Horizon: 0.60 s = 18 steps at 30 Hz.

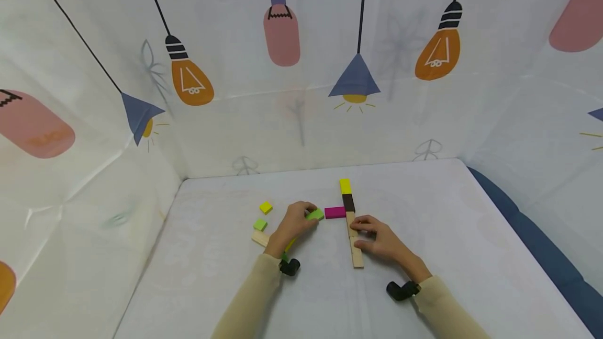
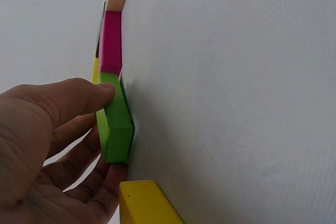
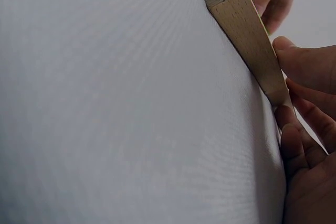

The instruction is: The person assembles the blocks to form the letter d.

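My left hand (image 1: 296, 219) pinches a light green block (image 1: 316, 214) between thumb and fingers; in the left wrist view its far end meets a magenta block (image 2: 111, 45). That magenta block reaches to a straight row of blocks: yellow (image 1: 345, 185), dark brown (image 1: 348, 202), then an upper plain wooden block (image 1: 350, 218) and a lower plain wooden block (image 1: 357, 259). Bent fingers and thumb of my right hand (image 1: 382, 240) hold the lower wooden block at its right side. Engraved digits mark that block's near end in the right wrist view.
Left of my left hand lie a small yellow block (image 1: 266, 207), a small green block (image 1: 260, 224) and a plain wooden block (image 1: 259, 238). Another yellow block (image 2: 144, 203) and a darker green piece are partly hidden by the left wrist. A printed curtain surrounds the white table (image 1: 198, 286).
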Available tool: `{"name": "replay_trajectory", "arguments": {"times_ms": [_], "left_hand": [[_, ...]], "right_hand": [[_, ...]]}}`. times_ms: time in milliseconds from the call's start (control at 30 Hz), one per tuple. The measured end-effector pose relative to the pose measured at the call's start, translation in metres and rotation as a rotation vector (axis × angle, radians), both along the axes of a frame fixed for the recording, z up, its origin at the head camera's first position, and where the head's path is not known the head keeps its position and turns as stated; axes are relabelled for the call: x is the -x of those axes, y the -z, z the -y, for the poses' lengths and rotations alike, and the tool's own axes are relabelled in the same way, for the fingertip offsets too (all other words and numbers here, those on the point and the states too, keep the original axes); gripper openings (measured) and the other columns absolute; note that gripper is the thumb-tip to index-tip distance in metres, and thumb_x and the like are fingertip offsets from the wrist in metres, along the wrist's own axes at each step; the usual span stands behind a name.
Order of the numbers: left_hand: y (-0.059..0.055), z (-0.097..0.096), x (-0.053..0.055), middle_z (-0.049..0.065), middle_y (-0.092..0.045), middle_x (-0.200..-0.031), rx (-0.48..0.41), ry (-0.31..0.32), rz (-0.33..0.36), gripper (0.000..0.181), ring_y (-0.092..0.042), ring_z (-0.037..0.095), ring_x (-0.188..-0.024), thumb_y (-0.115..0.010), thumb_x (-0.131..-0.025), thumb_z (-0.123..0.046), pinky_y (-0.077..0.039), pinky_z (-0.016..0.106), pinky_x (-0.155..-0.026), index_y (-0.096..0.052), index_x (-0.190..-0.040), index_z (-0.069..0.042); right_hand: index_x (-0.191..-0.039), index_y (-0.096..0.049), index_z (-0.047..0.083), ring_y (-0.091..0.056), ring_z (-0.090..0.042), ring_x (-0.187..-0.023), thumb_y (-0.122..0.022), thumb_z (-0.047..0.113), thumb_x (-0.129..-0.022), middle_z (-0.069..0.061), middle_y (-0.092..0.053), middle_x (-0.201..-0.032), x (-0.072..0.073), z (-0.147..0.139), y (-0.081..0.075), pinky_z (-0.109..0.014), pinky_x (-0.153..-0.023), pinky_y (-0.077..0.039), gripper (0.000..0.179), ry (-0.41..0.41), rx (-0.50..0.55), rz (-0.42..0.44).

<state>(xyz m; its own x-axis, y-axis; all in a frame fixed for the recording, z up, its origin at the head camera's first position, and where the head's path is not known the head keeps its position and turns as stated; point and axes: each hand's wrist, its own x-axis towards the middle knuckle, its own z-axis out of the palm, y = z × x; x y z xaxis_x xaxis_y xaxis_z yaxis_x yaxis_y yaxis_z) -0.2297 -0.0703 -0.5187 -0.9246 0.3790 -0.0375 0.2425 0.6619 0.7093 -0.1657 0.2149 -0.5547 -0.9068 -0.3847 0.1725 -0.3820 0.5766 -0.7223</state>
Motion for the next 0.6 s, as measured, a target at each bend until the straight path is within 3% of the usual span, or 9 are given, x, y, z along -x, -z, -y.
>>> {"name": "replay_trajectory", "arguments": {"times_ms": [600], "left_hand": [[0.0019, -0.0030, 0.0027, 0.011, -0.071, -0.117, 0.031, 0.000, 0.032, 0.033, -0.063, 0.023, -0.104, -0.077, -0.091, -0.015, -0.055, 0.040, -0.096, -0.072, -0.122, -0.003]], "right_hand": [[-0.126, -0.074, 0.007, -0.060, -0.032, -0.123, -0.083, 0.027, -0.087, -0.005, -0.065, -0.129, -0.0014, 0.0010, -0.0018, -0.047, -0.103, -0.052, 0.045, -0.007, 0.007, -0.011]]}}
